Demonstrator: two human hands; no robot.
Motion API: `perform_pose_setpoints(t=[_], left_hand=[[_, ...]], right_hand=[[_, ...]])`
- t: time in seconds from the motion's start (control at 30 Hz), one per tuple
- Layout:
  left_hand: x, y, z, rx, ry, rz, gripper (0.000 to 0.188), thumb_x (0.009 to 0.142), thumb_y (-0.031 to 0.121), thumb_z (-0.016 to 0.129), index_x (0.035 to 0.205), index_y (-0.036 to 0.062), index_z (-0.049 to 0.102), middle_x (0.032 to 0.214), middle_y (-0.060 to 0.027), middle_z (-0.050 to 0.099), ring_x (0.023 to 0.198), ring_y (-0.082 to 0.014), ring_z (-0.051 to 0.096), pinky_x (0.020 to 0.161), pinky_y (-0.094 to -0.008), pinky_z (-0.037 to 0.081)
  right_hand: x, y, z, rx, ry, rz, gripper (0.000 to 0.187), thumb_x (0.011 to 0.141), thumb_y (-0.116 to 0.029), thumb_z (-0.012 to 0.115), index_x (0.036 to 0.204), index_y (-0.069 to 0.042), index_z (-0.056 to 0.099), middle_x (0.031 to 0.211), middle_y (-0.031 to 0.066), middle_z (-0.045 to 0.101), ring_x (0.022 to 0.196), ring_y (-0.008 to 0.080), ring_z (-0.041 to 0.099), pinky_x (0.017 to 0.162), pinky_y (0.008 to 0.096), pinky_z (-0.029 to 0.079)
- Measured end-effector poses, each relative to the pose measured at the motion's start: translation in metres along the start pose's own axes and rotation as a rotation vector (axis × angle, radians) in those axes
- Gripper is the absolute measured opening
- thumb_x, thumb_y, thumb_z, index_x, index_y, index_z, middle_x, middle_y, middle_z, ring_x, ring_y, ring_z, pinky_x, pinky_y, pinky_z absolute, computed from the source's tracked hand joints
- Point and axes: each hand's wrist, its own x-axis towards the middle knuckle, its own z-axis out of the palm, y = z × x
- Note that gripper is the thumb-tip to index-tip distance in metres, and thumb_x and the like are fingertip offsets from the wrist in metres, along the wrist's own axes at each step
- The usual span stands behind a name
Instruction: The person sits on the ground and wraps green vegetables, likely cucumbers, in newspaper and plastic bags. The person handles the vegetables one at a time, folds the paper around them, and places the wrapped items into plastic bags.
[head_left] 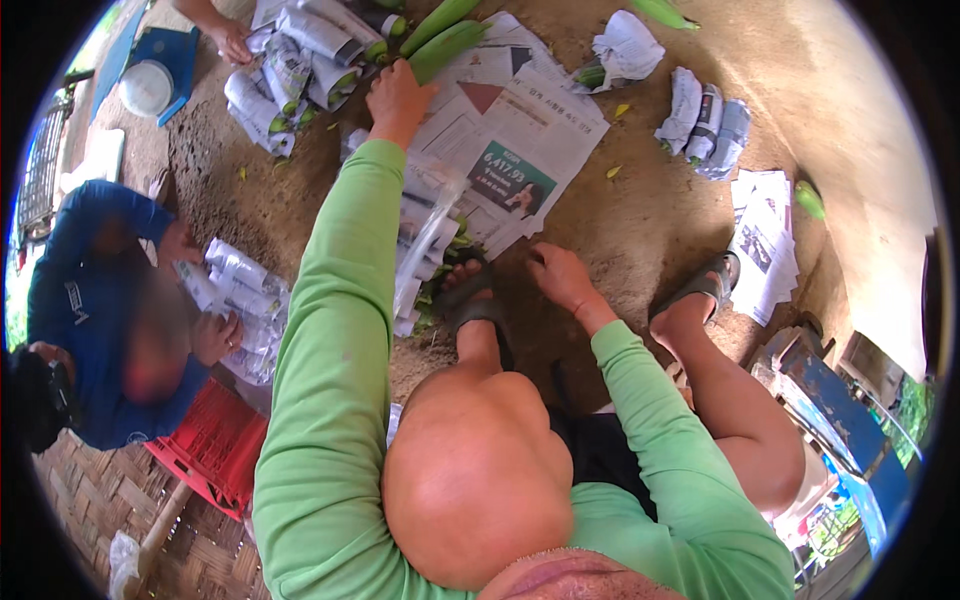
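My left hand reaches far forward, its fingers closed around the near end of a long green gourd. Beside it on the left lie newspaper-wrapped gourds, green ends showing. Spread sheets of newspaper cover the ground to the right of that hand. My right hand hangs low near the lower corner of the sheets, its fingers curled and nothing visible in them. Under my left forearm, more wrapped gourds lie partly hidden, with clear plastic over them.
At left a person in blue handles wrapped bundles in clear plastic by a red crate. Another person's hand touches the far pile. Wrapped gourds and stacked newspaper lie at right.
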Motion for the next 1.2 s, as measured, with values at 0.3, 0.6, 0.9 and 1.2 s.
perform_pose_setpoints(t=[0.3, 0.6, 0.9, 1.2], left_hand=[[-0.022, 0.014, -0.02, -0.447, -0.048, -0.07, 0.062, 0.081, 0.038, 0.08, 0.125, -0.0014, 0.06, 0.12, -0.027, 0.068, 0.108, -0.041, 0.069, 0.091, -0.0488, 0.055], [-0.211, 0.106, -0.04, -1.512, -0.464, -0.506, 0.041, 0.096, 0.035, 0.071, 0.118, 0.002, 0.062, 0.087, -0.0076, 0.066, 0.07, -0.0144, 0.061, 0.061, -0.029, 0.048], [-0.259, 0.113, 0.017, -1.524, -0.658, -0.481, 0.038, 0.098, 0.032, 0.072, 0.12, 0.0044, 0.058, 0.09, -0.0048, 0.064, 0.074, -0.0128, 0.062, 0.064, -0.0288, 0.05], [-0.256, 0.109, 0.026, -1.549, -0.61, -0.555, 0.041, 0.099, 0.035, 0.07, 0.123, 0.0038, 0.058, 0.092, -0.0048, 0.062, 0.077, -0.0135, 0.062, 0.066, -0.0304, 0.051]], right_hand=[[0.009, 0.031, -0.035, 0.098, 0.067, 0.091, 0.029, 0.092, -0.023, 0.067, 0.113, -0.004, 0.072, 0.107, 0.0246, 0.072, 0.103, 0.0445, 0.068, 0.089, 0.0514, 0.054], [0.112, 0.049, -0.11, -0.003, 0.401, -0.079, 0.033, 0.091, -0.024, 0.068, 0.116, -0.002, 0.069, 0.11, 0.0229, 0.07, 0.107, 0.0421, 0.067, 0.093, 0.0493, 0.054], [0.17, 0.031, -0.144, -0.399, 0.337, 0.067, 0.059, 0.082, -0.031, 0.081, 0.131, -0.006, 0.059, 0.131, 0.0212, 0.056, 0.118, 0.0423, 0.061, 0.097, 0.0499, 0.053], [0.187, 0.041, -0.153, -0.114, 0.339, 0.094, 0.043, 0.08, -0.025, 0.082, 0.113, -0.002, 0.068, 0.106, 0.0211, 0.071, 0.106, 0.0381, 0.068, 0.09, 0.0464, 0.054]])
